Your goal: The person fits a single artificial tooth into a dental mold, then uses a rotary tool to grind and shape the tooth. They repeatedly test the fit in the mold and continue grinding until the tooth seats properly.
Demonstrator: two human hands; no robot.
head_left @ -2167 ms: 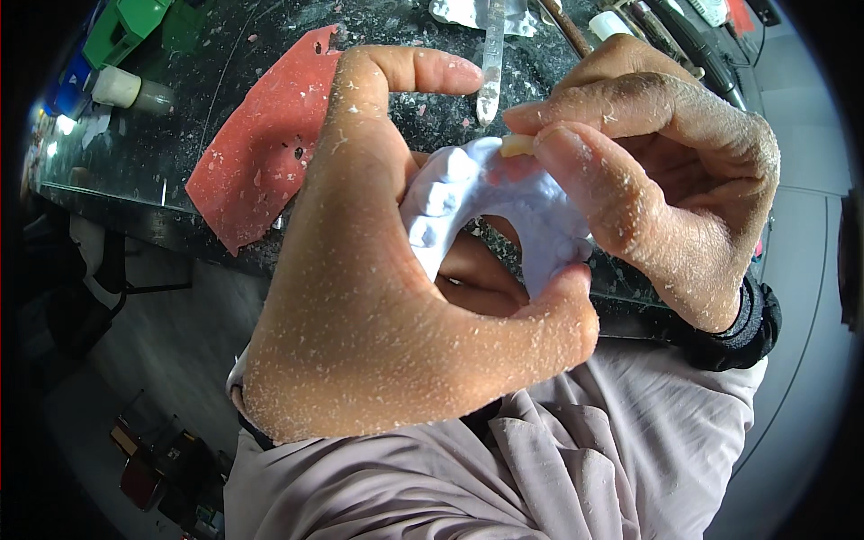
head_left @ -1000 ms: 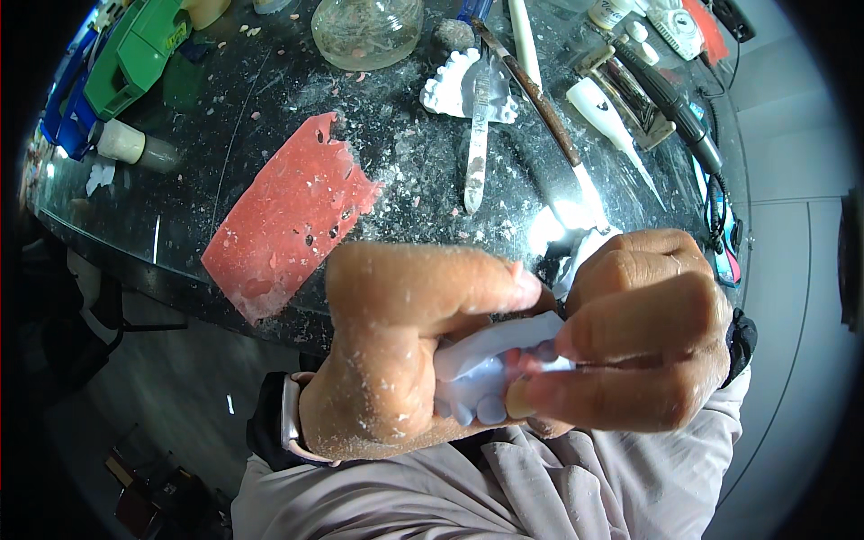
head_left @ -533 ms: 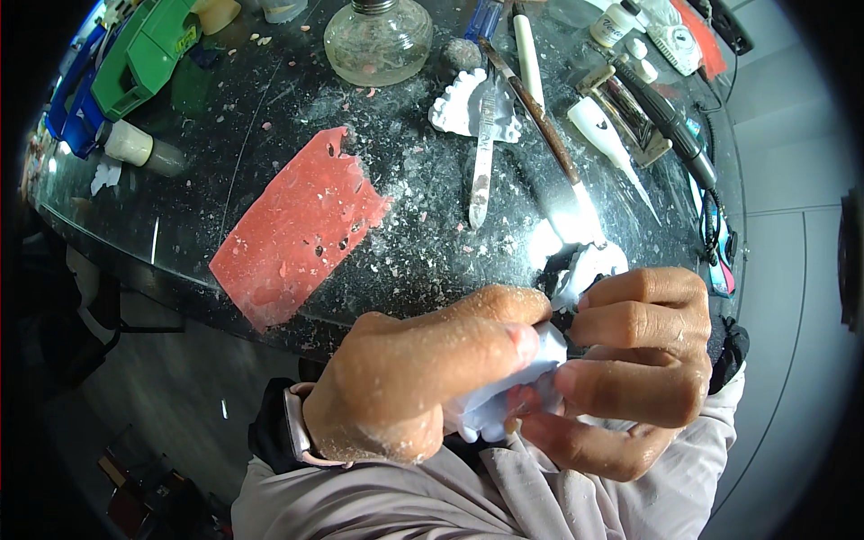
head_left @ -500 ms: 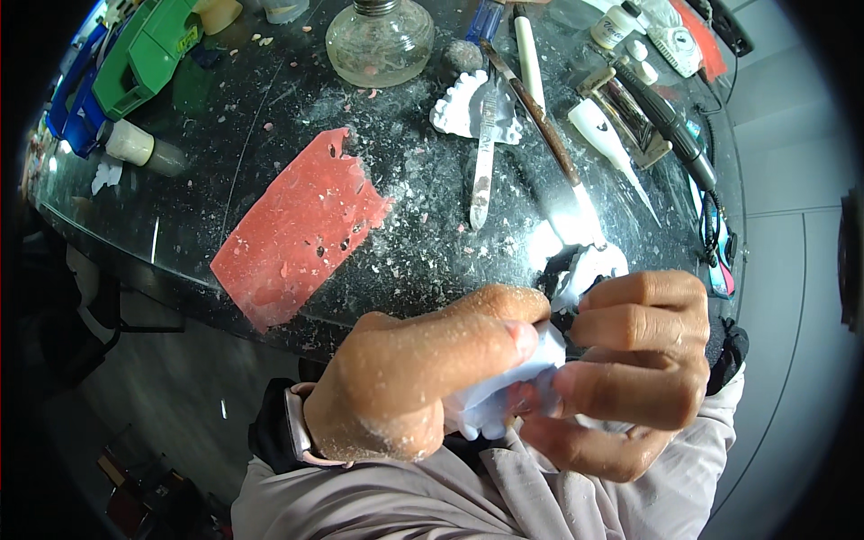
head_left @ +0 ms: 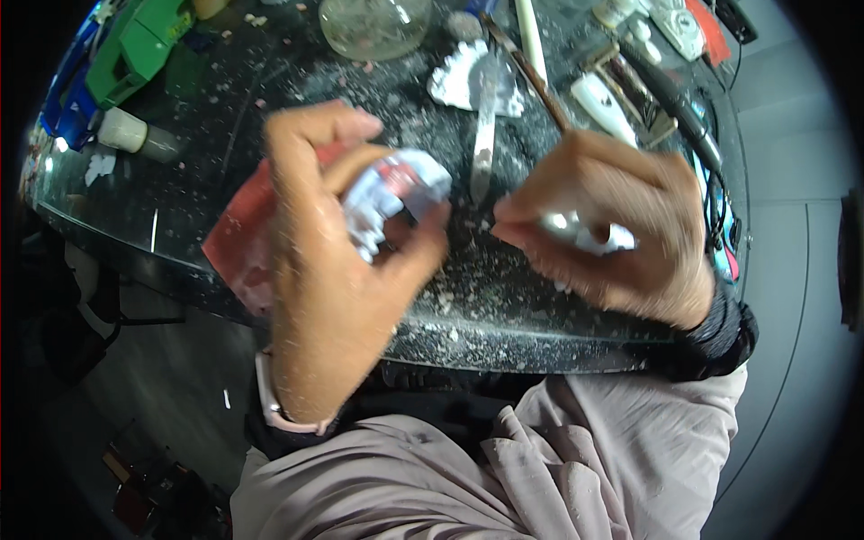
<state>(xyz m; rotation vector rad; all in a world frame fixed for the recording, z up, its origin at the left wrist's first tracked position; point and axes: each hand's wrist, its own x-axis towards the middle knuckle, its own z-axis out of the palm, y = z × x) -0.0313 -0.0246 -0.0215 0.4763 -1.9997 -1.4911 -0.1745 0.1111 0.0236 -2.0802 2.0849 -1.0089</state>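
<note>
At ten o'clock on the dark glass table point(head_left: 180, 207) lay a green tool point(head_left: 135, 54) and a small white bottle point(head_left: 126, 133). A red wax sheet point(head_left: 236, 243) sat at nine o'clock, partly hidden behind your left hand point(head_left: 328, 270). That hand was closed around a white dental cast point(head_left: 396, 193): your thumb pressed it from below and your index finger curled over its top, so the cast stuck out of the grip toward two o'clock. Beyond it, at twelve o'clock, stood a glass jar point(head_left: 373, 25), with a metal spatula point(head_left: 484, 139) lying over another white cast point(head_left: 459, 76). Your right hand point(head_left: 612, 229), well apart from the left, was curled shut on a small white piece point(head_left: 585, 234); blur hid what it was.
</note>
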